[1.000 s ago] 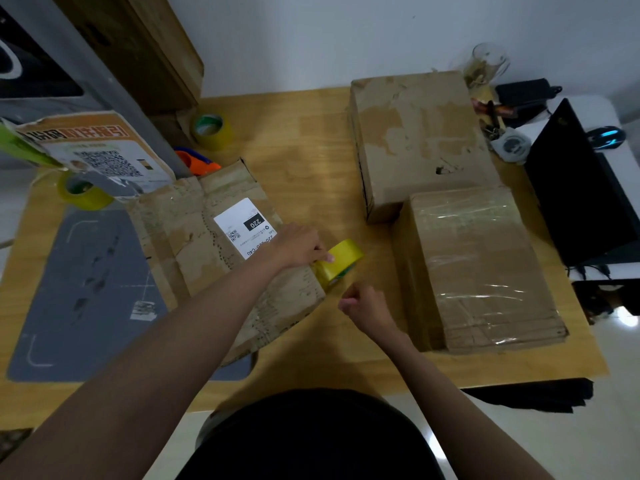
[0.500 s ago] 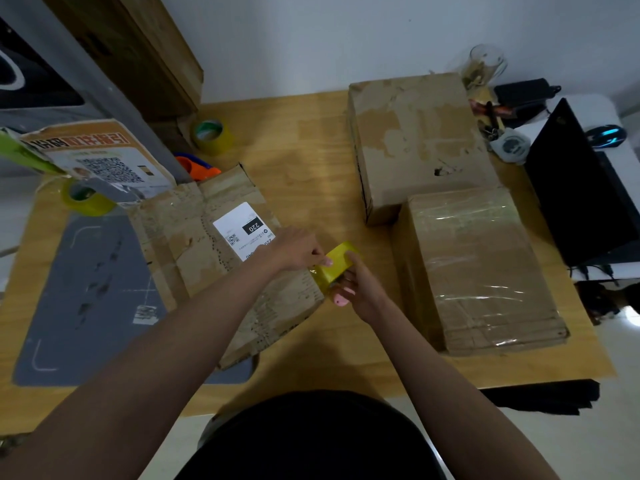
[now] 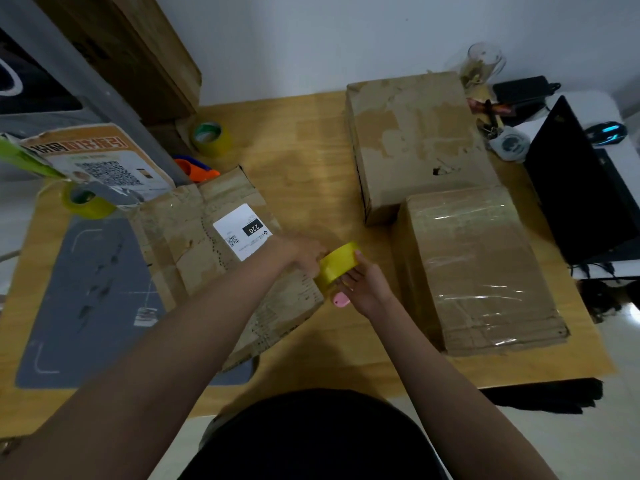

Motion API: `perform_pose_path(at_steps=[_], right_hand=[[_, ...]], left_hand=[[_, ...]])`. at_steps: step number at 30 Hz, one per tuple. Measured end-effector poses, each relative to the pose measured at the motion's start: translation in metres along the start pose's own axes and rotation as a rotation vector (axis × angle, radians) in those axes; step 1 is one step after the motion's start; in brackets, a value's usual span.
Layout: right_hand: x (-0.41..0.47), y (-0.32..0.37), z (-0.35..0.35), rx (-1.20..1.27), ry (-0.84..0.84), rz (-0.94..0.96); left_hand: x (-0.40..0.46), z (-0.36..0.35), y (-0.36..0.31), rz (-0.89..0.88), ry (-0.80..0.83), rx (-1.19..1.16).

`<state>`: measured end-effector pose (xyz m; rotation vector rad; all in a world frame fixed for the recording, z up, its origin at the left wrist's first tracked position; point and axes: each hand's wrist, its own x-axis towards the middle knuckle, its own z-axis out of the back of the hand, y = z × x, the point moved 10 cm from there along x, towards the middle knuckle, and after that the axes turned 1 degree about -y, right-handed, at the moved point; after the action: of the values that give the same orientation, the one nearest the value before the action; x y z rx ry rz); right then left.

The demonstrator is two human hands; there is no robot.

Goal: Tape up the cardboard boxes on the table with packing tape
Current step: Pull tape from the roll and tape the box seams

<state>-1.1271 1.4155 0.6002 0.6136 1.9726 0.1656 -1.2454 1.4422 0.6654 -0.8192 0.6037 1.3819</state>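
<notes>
A yellow packing tape roll point(image 3: 337, 266) hangs just above the table at the right corner of a flat, worn cardboard box point(image 3: 207, 268) with a white label. My left hand point(image 3: 304, 254) grips the roll from the left. From the right, my right hand point(image 3: 365, 282) holds the same roll, thumb on top and fingers under it. A small pink object point(image 3: 341, 299) is tucked in that palm. A large bare cardboard box point(image 3: 415, 140) stands at the back. In front of it lies a box wrapped in clear tape point(image 3: 478, 268).
Two more tape rolls point(image 3: 211, 138) point(image 3: 88, 202) and an orange-and-blue tool point(image 3: 194, 166) lie at the back left. A grey mat point(image 3: 86, 299) covers the left of the table. A black laptop point(image 3: 581, 188), mouse point(image 3: 606, 131) and glass point(image 3: 483, 64) stand at the right.
My right hand rose from below the roll and took hold of its right side. The roll shifted slightly right and now faces me edge-on. My left hand kept its grip.
</notes>
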Motion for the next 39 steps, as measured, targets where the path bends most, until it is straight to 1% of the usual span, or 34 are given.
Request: perform_pose_path(at_steps=[2, 5, 7, 10, 11, 13, 15, 18, 21, 24, 26, 27, 30, 31, 32, 33, 35, 36, 37, 38, 39], right_hand=[[0.002, 0.003, 0.008, 0.141, -0.039, -0.01], [-0.003, 0.005, 0.012, 0.329, -0.083, -0.039], [-0.008, 0.006, 0.01, 0.4, -0.089, -0.039], [-0.013, 0.009, -0.001, 0.461, -0.051, -0.013], [-0.014, 0.011, -0.005, 0.491, -0.032, -0.007], [-0.019, 0.015, -0.016, 0.526, 0.017, 0.008], [-0.024, 0.019, -0.027, 0.527, 0.068, 0.048], [-0.033, 0.024, -0.036, 0.537, 0.117, 0.121], [-0.044, 0.022, -0.042, 0.57, 0.149, 0.141], [-0.055, 0.018, -0.045, 0.557, 0.173, 0.146], [-0.065, 0.017, -0.042, 0.47, 0.167, 0.159], [-0.07, 0.015, -0.039, 0.376, 0.147, 0.152], [-0.088, 0.003, -0.024, 0.015, 0.082, 0.07], [-0.093, 0.002, -0.017, -0.084, 0.056, 0.073], [-0.098, 0.007, -0.009, -0.186, 0.011, 0.129], [-0.102, 0.019, -0.003, -0.305, -0.047, 0.232], [-0.114, 0.05, 0.001, -0.613, -0.198, 0.509], [-0.12, 0.062, -0.009, -0.79, -0.218, 0.625], [-0.12, 0.065, -0.022, -0.929, -0.17, 0.694], [-0.118, 0.061, -0.035, -1.013, -0.077, 0.696], [-0.117, 0.053, -0.047, -1.034, 0.021, 0.659]], left_hand=[[-0.001, 0.001, 0.001, 0.034, -0.092, 0.099], [-0.003, 0.009, 0.0, 0.041, -0.293, 0.074], [-0.006, 0.013, 0.01, 0.079, -0.43, -0.073], [-0.032, 0.024, 0.027, 0.231, -0.688, -0.4], [-0.04, 0.024, 0.031, 0.289, -0.731, -0.477], [-0.052, 0.022, 0.028, 0.336, -0.752, -0.551], [-0.06, 0.024, 0.023, 0.324, -0.799, -0.589], [-0.072, 0.027, 0.025, 0.323, -0.886, -0.831], [-0.079, 0.027, 0.021, 0.324, -0.9, -1.04], [-0.082, 0.026, 0.017, 0.313, -0.884, -1.096], [-0.085, 0.029, 0.013, 0.274, -0.885, -1.062], [-0.088, 0.034, 0.01, 0.254, -0.893, -1.012], [-0.102, 0.051, 0.002, 0.239, -0.903, -0.731], [-0.106, 0.056, -0.002, 0.239, -0.902, -0.621], [-0.111, 0.06, -0.006, 0.232, -0.906, -0.524], [-0.115, 0.062, -0.009, 0.212, -0.906, -0.448], [-0.121, 0.06, -0.014, 0.158, -0.907, -0.368], [-0.124, 0.057, -0.014, 0.135, -0.911, -0.356], [-0.127, 0.055, -0.014, 0.112, -0.915, -0.358], [-0.13, 0.053, -0.013, 0.087, -0.925, -0.367], [-0.133, 0.053, -0.013, 0.066, -0.938, -0.383]])
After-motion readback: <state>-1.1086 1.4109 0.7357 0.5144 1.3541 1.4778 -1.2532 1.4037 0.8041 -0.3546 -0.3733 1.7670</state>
